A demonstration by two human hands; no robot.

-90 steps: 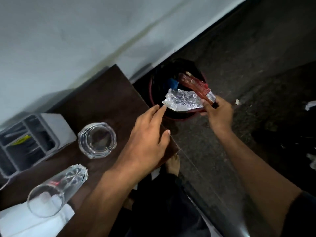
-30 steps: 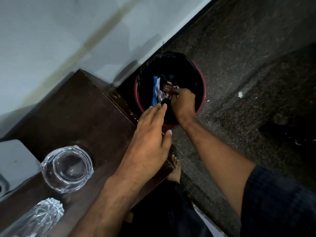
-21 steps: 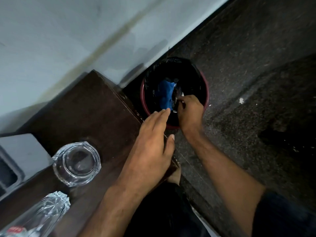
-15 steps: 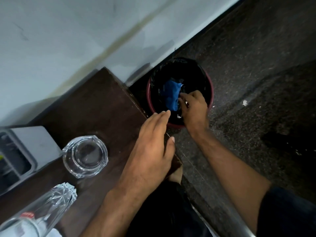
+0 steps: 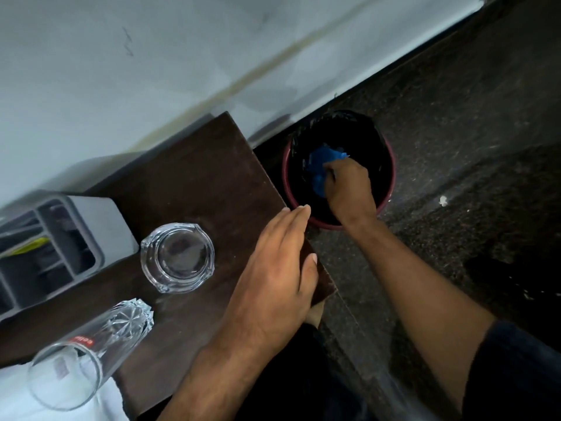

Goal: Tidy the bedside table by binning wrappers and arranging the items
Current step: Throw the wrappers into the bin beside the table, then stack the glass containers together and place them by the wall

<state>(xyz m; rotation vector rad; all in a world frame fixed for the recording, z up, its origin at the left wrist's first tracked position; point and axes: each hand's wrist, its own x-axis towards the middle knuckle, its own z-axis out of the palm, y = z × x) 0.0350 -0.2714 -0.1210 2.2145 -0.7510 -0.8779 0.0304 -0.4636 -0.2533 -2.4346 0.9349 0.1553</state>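
Wrappers: none visible on tabletop in this view; binning step judged nearly complete. Only visible refuse is blue wrapper [image 5: 323,168], lying inside bin [image 5: 391,174], a round red-rimmed bucket w/ black liner, on floor just beside table's right edge. Other bin contents too dark to identify.

Right hand [image 5: 349,189] is inside bin mouth, fingers curled down, touching blue wrapper on its right side. Whether fingers grip it or just press it: cannot tell.

Left hand [image 5: 279,268] lies flat and open, palm down, at right edge of bedside table [image 5: 194,183], fingertips pointing toward bin. Holds nothing.

Key relation for coming move: remaining items lie left of both hands, so left hand is nearer. Tall glass [image 5: 88,350] lies on its side, long axis running from near-left (open mouth, over white cloth [image 5: 60,411]) up-right toward table centre; needs standing upright. Short glass [image 5: 177,258] stands upright between tall glass and left hand; appears empty. Grey organiser [image 5: 69,238] at far left, w/ several compartments; one holds something yellow, rest unclear.
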